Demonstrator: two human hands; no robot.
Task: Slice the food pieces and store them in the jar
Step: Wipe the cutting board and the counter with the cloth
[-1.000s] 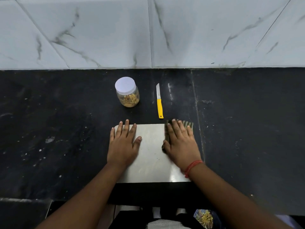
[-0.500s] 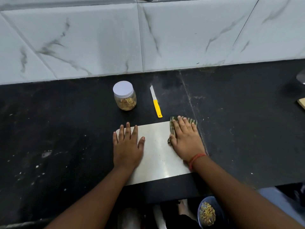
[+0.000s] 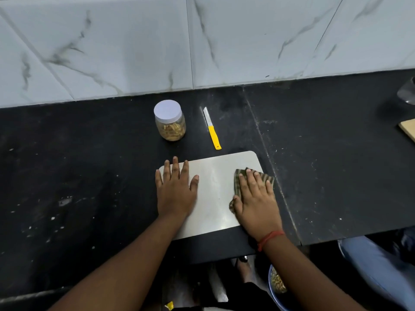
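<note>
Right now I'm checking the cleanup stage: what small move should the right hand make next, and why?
Probably sweep the striped cloth leftward across the cutting board. The right hand presses the cloth flat at the board's right edge, the left hand rests flat steadying the board, and the middle looks not yet wiped. The jar is capped and the knife lies untouched.

2 bare forearms, no sleeves in view. The right hand (image 3: 256,198) has a thin red-orange thread bracelet (image 3: 269,239) around its wrist; the left hand (image 3: 175,191) shows no ring or band.
</note>
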